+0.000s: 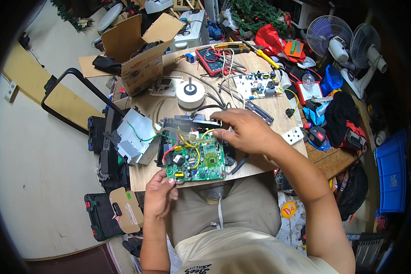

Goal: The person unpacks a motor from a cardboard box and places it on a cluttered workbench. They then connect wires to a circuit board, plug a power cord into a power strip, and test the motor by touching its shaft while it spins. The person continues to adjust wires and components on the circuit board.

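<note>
Fingers (pixel 171 181) of the left hand (pixel 157 195) pinch the near left corner of a green circuit board (pixel 204 161) at the near edge of the bench (pixel 144 177), while the right hand (pixel 249 130) curls over its far right corner, gripping what, I can't tell.

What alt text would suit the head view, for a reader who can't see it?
A person's left hand holds the near left corner of a green circuit board at a wooden table, while the right hand reaches in by its far right corner. Beyond are a round white motor, a red multimeter and another circuit board.
</note>
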